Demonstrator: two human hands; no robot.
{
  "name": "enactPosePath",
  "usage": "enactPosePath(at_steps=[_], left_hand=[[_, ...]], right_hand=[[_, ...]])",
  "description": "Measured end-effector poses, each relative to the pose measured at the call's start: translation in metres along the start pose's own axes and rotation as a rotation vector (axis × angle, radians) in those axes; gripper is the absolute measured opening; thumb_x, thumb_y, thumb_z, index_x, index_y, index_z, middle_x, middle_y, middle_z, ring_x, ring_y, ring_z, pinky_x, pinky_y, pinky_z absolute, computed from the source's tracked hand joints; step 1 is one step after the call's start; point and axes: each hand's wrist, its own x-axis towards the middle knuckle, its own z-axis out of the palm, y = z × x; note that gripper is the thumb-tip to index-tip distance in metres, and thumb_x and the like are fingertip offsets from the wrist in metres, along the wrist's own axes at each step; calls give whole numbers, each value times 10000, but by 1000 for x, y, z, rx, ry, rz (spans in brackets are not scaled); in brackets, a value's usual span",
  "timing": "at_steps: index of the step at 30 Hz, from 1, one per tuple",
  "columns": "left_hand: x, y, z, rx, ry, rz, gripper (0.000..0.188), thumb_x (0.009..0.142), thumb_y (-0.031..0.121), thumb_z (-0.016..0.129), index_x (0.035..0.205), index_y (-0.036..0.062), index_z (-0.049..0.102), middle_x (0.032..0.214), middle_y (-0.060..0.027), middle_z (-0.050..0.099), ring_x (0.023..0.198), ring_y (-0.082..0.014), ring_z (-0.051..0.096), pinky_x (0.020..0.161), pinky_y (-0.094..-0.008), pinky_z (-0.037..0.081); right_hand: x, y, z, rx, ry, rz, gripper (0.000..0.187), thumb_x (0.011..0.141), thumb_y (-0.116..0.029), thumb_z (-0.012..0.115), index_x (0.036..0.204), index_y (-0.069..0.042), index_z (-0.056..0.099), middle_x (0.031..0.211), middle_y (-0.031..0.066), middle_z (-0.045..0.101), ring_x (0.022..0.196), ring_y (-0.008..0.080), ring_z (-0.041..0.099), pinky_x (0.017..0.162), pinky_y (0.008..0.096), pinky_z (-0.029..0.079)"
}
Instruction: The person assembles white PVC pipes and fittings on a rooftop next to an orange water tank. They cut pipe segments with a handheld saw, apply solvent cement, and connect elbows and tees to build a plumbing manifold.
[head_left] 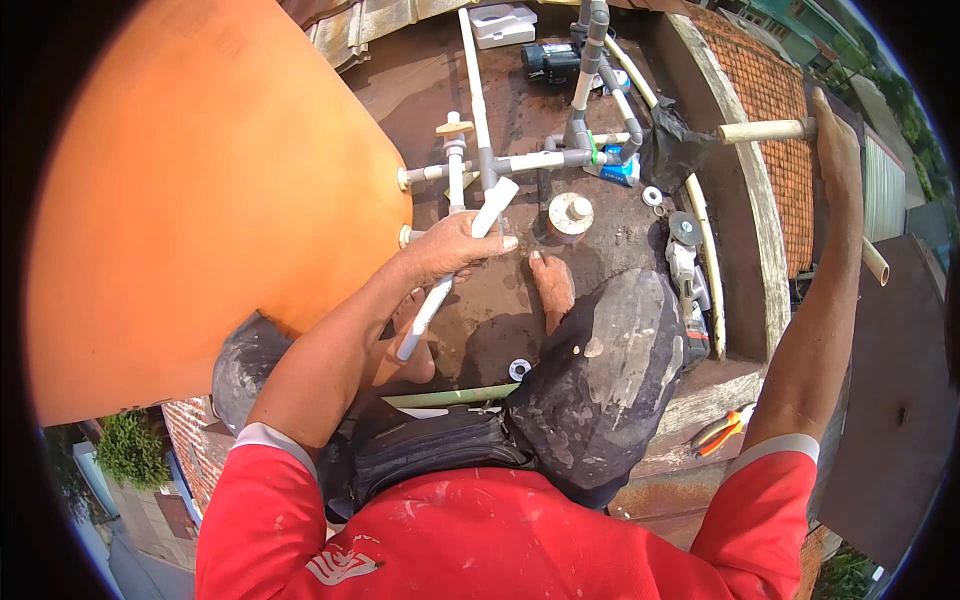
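Observation:
My left hand (pixel 455 248) is closed around a short white plastic pipe (pixel 432 310), which slants up to the right. A wider white piece forms its upper end, and its lower end looks greyish. At the far right, my right arm is stretched out. My right hand (pixel 838 145) is against a cream pipe (pixel 765 131) and seems to grip it; most of its fingers are hidden. Behind my right forearm, another cream pipe end (pixel 876 262) shows. Just ahead of my left hand, a pipe with a tan-handled valve (pixel 455 128) joins the grey-and-white pipework (pixel 530 160).
An orange tank (pixel 200 200) fills the left side. A round can (pixel 570 215) stands before my bare foot. An angle grinder (pixel 684 265) lies along the right wall (pixel 750 190); a black pump (pixel 550 62) sits farther back. Orange-handled pliers (pixel 722 430) rest on the ledge.

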Motion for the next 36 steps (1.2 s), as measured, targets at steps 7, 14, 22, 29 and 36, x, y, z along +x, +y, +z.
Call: enactPosePath(at_steps=[7,14,22,29,36], left_hand=[[21,-42,10,187,188,86,312,1028,333,778,968,31,730,801,72,608,768,-72,508,701,-320,455],[46,-72,25,219,226,217,214,1052,184,748,924,28,675,762,85,553,743,-40,470,657,-275,427],[98,-91,60,528,210,34,357,1048,343,686,1155,9,754,954,-222,758,915,-414,735,805,-477,571],[122,-71,82,901,225,-146,356,1057,337,617,1084,-8,697,1029,-257,756,1030,-480,715,871,-561,577],[100,-77,34,-98,-566,-596,370,1050,407,716,833,132,598,605,15,488,502,-131,504,450,-323,383]], right_hand=[[-145,229,225,-517,-510,142,534,1015,-440,541,1052,22,805,1090,331,757,1112,479,736,1000,559,560],[-212,311,324,-890,-745,-56,346,1003,-336,668,1064,-4,745,1105,249,745,1039,386,738,902,482,587],[-198,155,257,752,-683,196,312,941,-183,851,1148,0,707,1051,126,716,995,182,717,850,363,574],[-219,121,254,710,-910,334,260,979,-115,822,1202,0,755,1030,27,749,959,90,656,821,300,546],[-189,147,247,559,-1344,244,170,977,-121,829,1087,8,826,988,68,801,927,126,686,867,321,563]])
